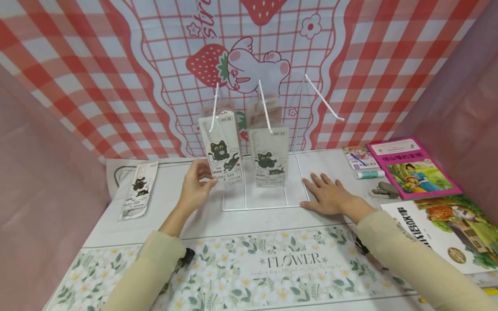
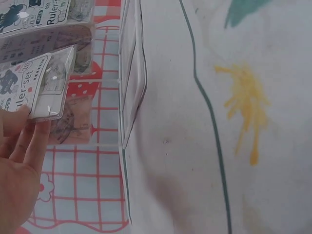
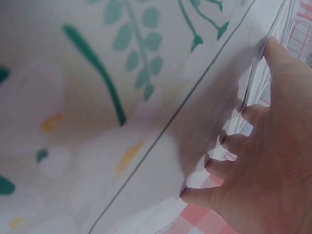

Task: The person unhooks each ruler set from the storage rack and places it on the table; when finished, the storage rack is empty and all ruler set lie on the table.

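Note:
My left hand (image 1: 195,185) pinches the lower edge of a ruler set pack (image 1: 222,149) with black cats on it, the front one on the left hook of a white wire rack (image 1: 254,209). In the left wrist view the thumb lies on the pack's front (image 2: 29,85), with fingers behind it. More packs hang behind. Another ruler set (image 1: 269,157) hangs on the middle hook, and the right hook (image 1: 324,98) holds nothing. My right hand (image 1: 328,194) rests on the table, fingers spread, beside the rack's base.
A further ruler set (image 1: 139,190) lies at the table's left. On the right are a pink-edged book (image 1: 416,170), a picture book (image 1: 459,229), a small card pack (image 1: 361,157), a glue stick (image 1: 369,174) and a grey stapler-like object (image 1: 384,190).

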`<control>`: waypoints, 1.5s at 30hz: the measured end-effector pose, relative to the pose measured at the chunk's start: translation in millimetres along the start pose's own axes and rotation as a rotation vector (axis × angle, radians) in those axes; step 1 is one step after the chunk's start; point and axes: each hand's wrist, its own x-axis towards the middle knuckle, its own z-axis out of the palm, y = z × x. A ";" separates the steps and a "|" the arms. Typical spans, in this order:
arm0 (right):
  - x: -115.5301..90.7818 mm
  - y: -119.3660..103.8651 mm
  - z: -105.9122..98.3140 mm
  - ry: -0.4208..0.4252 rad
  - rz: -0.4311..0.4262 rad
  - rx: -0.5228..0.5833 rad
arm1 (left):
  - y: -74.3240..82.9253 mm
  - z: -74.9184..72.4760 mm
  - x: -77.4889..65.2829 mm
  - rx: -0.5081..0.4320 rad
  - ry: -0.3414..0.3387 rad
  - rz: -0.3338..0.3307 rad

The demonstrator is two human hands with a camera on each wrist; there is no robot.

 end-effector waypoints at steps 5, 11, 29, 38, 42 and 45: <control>0.5 -0.3 0.6 -0.001 0.005 0.001 | 3.3 -7.7 -9.6 0.004 -0.048 -0.018; 0.5 0.3 2.1 -0.008 0.011 0.000 | 11.6 -16.8 -25.4 0.020 -0.096 -0.018; -0.8 -0.7 0.8 0.015 0.001 -0.002 | 30.5 -27.0 -50.4 0.106 -0.167 0.060; -0.8 0.4 2.4 0.014 0.001 0.002 | 19.9 -53.1 -62.6 0.124 -0.225 0.018; -1.0 0.2 2.9 0.018 -0.001 0.001 | 4.1 -73.7 -70.3 0.093 -0.225 -0.036; -0.6 0.3 2.4 0.019 -0.003 -0.003 | -7.1 -88.0 -74.6 0.099 -0.197 -0.123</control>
